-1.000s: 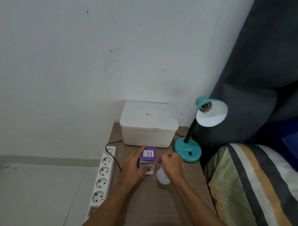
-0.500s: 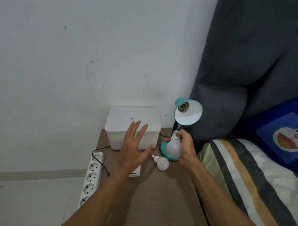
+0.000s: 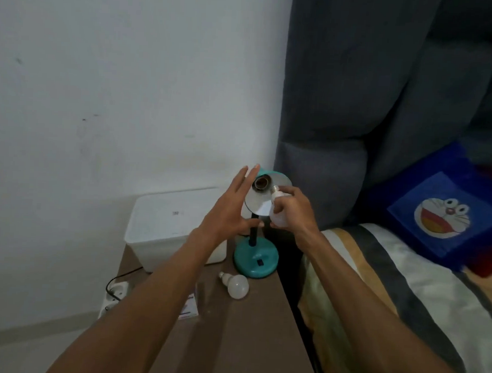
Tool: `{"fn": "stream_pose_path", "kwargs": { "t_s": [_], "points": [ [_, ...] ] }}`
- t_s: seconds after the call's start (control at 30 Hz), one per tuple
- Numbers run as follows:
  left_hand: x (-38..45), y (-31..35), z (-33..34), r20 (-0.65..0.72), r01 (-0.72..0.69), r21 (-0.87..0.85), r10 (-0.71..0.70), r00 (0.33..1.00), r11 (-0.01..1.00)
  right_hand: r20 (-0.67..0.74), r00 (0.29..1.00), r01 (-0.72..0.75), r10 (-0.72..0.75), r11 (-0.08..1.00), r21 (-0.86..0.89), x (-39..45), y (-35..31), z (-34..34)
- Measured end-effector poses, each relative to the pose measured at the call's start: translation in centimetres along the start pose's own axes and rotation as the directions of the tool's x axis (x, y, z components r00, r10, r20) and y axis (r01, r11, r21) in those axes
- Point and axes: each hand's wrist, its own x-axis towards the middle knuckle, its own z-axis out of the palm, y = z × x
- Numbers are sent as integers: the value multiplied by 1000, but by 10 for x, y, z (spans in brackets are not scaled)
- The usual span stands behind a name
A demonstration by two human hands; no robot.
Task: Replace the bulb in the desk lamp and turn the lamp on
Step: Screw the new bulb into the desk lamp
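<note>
A teal desk lamp stands on its round base (image 3: 255, 260) at the back right of the small wooden table (image 3: 247, 327). Its shade (image 3: 259, 205) faces me and the socket (image 3: 260, 183) inside it holds nothing. My right hand (image 3: 293, 213) holds a white bulb (image 3: 277, 216) with its metal screw base pointing at the socket, just right of it. My left hand (image 3: 229, 211) is spread, fingers up along the shade's left edge; whether it touches the shade I cannot tell. A second white bulb (image 3: 236, 286) lies on the table in front of the base.
A white lidded box (image 3: 170, 225) sits at the table's back left. A bulb carton (image 3: 189, 306) lies partly under my left forearm. A power strip (image 3: 114, 294) with a black cable lies on the floor left. A bed with a striped blanket (image 3: 403, 306) adjoins on the right.
My right hand has lifted the bulb from near the lamp's base up to the socket. My left hand has risen from over the white box to the shade's left side.
</note>
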Motion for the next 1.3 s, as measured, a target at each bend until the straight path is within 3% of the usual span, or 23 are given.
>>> {"fn": "stream_pose_path", "kwargs": {
  "t_s": [0.1,0.23,0.47,0.83,1.07,1.3],
  "points": [
    [6,-4,4,7,-34,9,34,999,999,-3,993,118,-121,969,-215,2,5,-1],
    [5,-8,8,-47,-101,10,101,994,995,-34,961,251,-274,919,-304,8,15,2],
    [5,-14,7,-47,-160,80,165,985,984,-60,854,392,-516,716,-577,6,32,17],
    [5,-12,6,-48,-131,66,134,990,989,-17,762,545,-647,655,-523,5,40,20],
    [2,-12,4,-60,-131,71,135,989,989,-119,832,414,-542,748,-518,8,31,15],
    [5,-11,4,-49,-120,63,123,991,991,-149,814,425,-562,749,-508,6,32,21]
  ]
}}
